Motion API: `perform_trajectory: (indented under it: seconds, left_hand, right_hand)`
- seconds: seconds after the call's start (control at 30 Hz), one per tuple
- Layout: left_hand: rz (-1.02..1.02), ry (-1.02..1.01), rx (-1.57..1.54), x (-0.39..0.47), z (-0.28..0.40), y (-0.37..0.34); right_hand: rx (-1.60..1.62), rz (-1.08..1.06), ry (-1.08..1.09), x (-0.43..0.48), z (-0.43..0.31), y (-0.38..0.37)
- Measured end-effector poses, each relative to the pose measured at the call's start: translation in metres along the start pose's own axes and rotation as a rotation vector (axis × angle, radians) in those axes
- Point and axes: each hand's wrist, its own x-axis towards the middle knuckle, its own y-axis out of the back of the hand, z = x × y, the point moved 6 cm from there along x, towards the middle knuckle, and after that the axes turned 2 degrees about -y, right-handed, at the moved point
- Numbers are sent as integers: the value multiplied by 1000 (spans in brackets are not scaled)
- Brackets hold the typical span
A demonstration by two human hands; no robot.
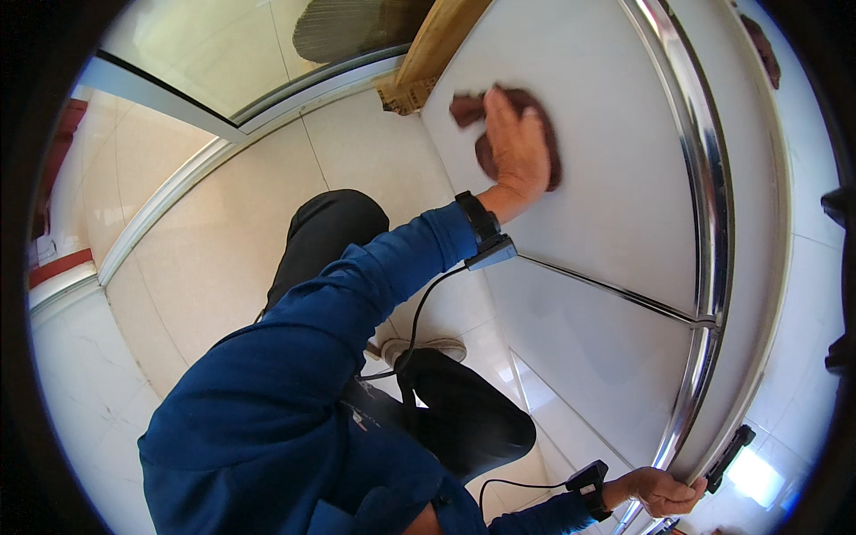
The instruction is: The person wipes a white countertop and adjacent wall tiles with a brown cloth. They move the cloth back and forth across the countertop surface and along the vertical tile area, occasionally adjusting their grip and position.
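Note:
My left hand (518, 144) presses a dark reddish-brown cloth (554, 150) flat against the upper part of a white door panel (622, 134). The cloth bunches out on both sides of the hand, and motion blurs it slightly. Down at the lower right, my right hand (662, 491) is closed around the door's edge, close to a black handle (730, 458). A polished chrome bar (705, 174) runs along the door near that edge. Between the upper and lower panels lies a thin metal strip (608, 286).
A wooden post (441, 40) and a piece of cardboard (408, 97) stand at the panel's far side. Behind a metal-framed glass pane (200, 40) is a dark rounded object (354, 30). Black cables (418, 321) trail from both wrist devices. My knees are bent above the tiled floor (200, 267).

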Motion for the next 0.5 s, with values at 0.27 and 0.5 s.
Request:
perform_trajectory:
  seconds: [0.27,0.5]
  left_hand:
    - [-52,-147,-55,13,17,4]
    - [-33,479,-39,-3,-47,17]
  right_hand:
    - [80,57,-134,-3,2,-1]
    - [23,6,-92,-1,0,0]
